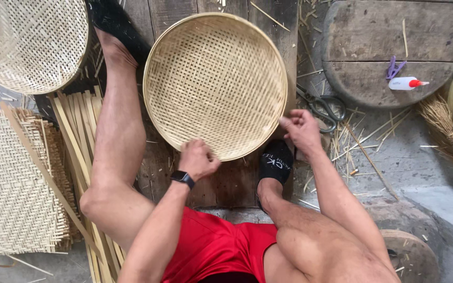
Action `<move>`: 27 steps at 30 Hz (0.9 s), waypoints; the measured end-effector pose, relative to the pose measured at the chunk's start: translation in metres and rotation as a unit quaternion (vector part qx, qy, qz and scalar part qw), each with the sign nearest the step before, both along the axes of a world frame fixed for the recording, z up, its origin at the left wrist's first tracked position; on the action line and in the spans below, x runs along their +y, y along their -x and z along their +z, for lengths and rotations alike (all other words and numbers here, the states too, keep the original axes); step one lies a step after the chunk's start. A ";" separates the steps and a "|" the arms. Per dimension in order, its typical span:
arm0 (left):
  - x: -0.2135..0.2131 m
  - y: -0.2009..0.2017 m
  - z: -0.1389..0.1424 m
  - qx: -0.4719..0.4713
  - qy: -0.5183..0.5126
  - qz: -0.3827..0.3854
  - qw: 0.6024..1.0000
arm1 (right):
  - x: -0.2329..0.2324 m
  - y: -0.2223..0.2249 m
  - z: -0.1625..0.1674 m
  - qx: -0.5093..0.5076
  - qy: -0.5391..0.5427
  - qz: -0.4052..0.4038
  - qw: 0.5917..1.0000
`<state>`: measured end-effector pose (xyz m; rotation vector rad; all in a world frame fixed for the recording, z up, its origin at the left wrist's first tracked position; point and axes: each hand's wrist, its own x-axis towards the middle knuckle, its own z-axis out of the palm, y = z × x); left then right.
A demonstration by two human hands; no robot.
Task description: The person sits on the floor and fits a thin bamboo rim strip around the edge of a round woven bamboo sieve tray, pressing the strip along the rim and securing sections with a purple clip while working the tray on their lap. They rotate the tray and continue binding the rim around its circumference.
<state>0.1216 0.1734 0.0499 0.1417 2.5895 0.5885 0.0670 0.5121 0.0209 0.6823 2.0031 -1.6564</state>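
Rim work on round woven bamboo tray [215, 84]: left hand [197, 159] clenched on near rim, right hand [301, 128] pinched right edge; 2-hand grip looked needed.

Woven bamboo tray [216, 78], pale, matt; rough weathered wood planks [268, 42]; glossy plastic glue bottle [406, 83]; dull metal scissors [321, 107].
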 end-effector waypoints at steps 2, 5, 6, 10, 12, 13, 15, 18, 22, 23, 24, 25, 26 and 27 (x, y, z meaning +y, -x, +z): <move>-0.003 0.003 0.006 0.022 0.020 -0.007 1.000 | 0.004 0.009 -0.002 0.047 0.031 -0.039 0.998; 0.030 -0.002 0.004 0.077 -0.099 -0.025 0.992 | -0.002 0.019 -0.012 0.030 0.058 -0.030 0.997; 0.049 -0.003 0.000 0.039 -0.124 -0.059 0.990 | -0.006 0.021 -0.015 0.027 0.043 -0.021 0.998; 0.080 -0.016 -0.009 0.056 -0.089 -0.100 0.989 | -0.008 0.023 -0.018 -0.031 0.003 0.023 0.999; 0.069 -0.019 -0.012 0.054 -0.052 -0.127 0.989 | -0.003 0.022 -0.016 -0.048 0.008 0.026 0.998; 0.060 -0.023 -0.011 0.043 -0.054 -0.122 0.990 | -0.001 0.021 -0.015 -0.038 0.016 0.014 0.999; 0.045 -0.030 -0.011 0.023 -0.056 -0.107 0.992 | -0.003 0.022 -0.016 -0.031 0.016 0.002 0.999; 0.041 -0.034 -0.018 0.057 -0.143 -0.028 0.988 | -0.013 0.018 -0.021 -0.029 -0.020 -0.008 0.999; 0.042 -0.043 -0.027 0.046 -0.128 -0.022 0.990 | -0.018 0.010 -0.029 -0.039 -0.066 -0.010 0.997; 0.043 -0.043 -0.028 0.051 -0.127 -0.023 0.990 | -0.017 0.015 -0.029 -0.045 -0.068 -0.010 0.997; 0.043 -0.039 -0.027 0.059 -0.125 -0.024 0.990 | -0.014 0.020 -0.026 -0.044 -0.045 -0.006 0.998; 0.043 -0.035 -0.026 0.063 -0.128 -0.027 0.989 | -0.010 0.023 -0.022 -0.044 -0.020 0.000 0.999; 0.043 -0.035 -0.022 0.062 -0.130 -0.029 0.989 | -0.008 0.026 -0.020 -0.049 0.005 0.008 0.999; 0.042 -0.034 -0.020 0.060 -0.132 -0.031 0.989 | -0.006 0.033 -0.020 -0.008 0.013 0.013 1.000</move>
